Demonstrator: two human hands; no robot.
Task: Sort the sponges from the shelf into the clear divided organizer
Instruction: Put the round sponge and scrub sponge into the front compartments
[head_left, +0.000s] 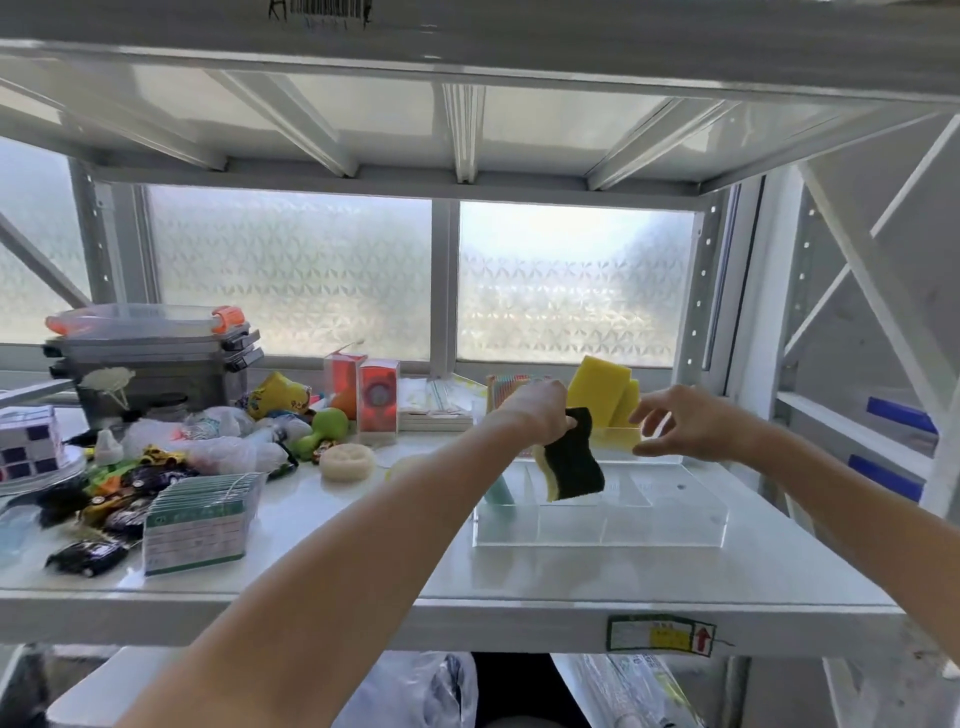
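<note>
My left hand (537, 410) grips a wavy yellow sponge with a dark scouring face (571, 462) and holds it upright over the clear divided organizer (602, 535) on the white shelf. Two plain yellow sponges (602, 392) stand on end in the organizer's back section. My right hand (685, 423) hovers beside them with fingers spread, holding nothing. A pale teal sponge (500, 491) leans in the organizer's left compartment. A round cream loofah sponge (346, 461) lies on the shelf left of the organizer.
The shelf's left half is crowded: toy cars (119, 488), plastic bags, a pack of green-labelled packets (200, 525), stacked lidded bins (150, 358), two red boxes (363, 397), a puzzle cube (28, 441). Frosted windows lie behind. A shelf deck hangs overhead.
</note>
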